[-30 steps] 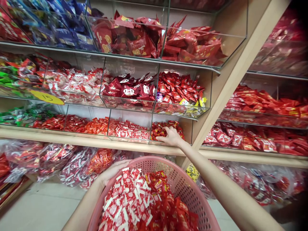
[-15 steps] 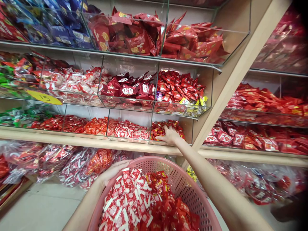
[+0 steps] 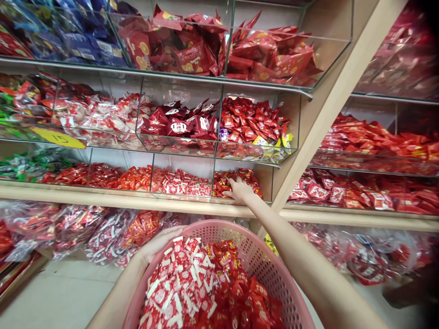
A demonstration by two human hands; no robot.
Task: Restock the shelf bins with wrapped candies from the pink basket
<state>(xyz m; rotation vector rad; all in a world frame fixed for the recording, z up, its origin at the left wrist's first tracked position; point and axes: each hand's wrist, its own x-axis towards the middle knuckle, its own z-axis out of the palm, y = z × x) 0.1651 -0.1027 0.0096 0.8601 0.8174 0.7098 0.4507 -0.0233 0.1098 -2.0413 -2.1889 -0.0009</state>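
Note:
My left hand grips the left rim of a pink perforated plastic basket, its fingers partly hidden behind the rim. Inside the basket lie red-and-white wrapped candies on the left and shiny red wrapped candies on the right. My right hand reaches into the lowest shelf's right-hand bin, palm down. Its thumb and fingers are apart and touch the small red-and-gold wrapped candies there; some fingertips are hidden among them.
Clear dividers split the shelves into bins of wrapped sweets, with a clear front panel along the lowest row. A slanting wooden upright stands right of my right hand. Bagged sweets sit under the bottom wooden ledge. A yellow price tag hangs at left.
My right hand has shifted slightly, its fingers a little lower into the candies. The shelves sit slightly further left and up in view; my left hand stays on the basket.

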